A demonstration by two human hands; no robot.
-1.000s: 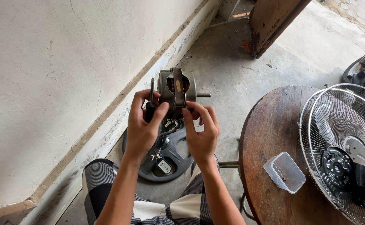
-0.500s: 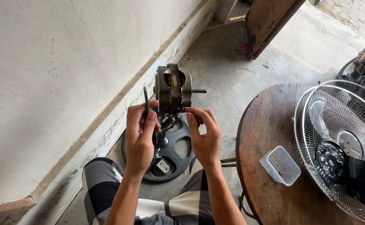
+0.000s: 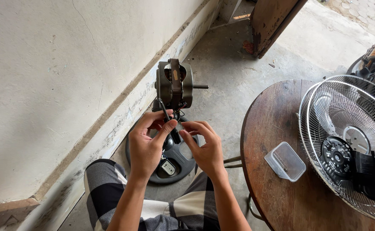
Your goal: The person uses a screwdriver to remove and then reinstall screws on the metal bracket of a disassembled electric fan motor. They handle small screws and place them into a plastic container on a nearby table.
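Observation:
A grey fan motor [image 3: 174, 85] with its shaft pointing right stands upright on a black neck above a dark round fan base [image 3: 175, 169] on the floor. Both of my hands are just below the motor. My left hand [image 3: 147, 147] pinches a thin black wire [image 3: 166, 113] that runs down from the motor, held between thumb and forefinger. My right hand [image 3: 203, 149] faces it, with its fingertips closed on the wires and neck under the motor. What exactly its fingers hold is partly hidden.
A pale wall runs along the left. On the right a round wooden table [image 3: 273, 124] carries a small transparent plastic box [image 3: 285, 161] and a wire fan grille [image 3: 350, 141] with a black hub. A wooden door [image 3: 273, 21] leans at the back. My checked trousers [image 3: 106, 188] show below.
My hands have come down from the sides of the motor to the wires beneath it. The motor now stands with no hand on it.

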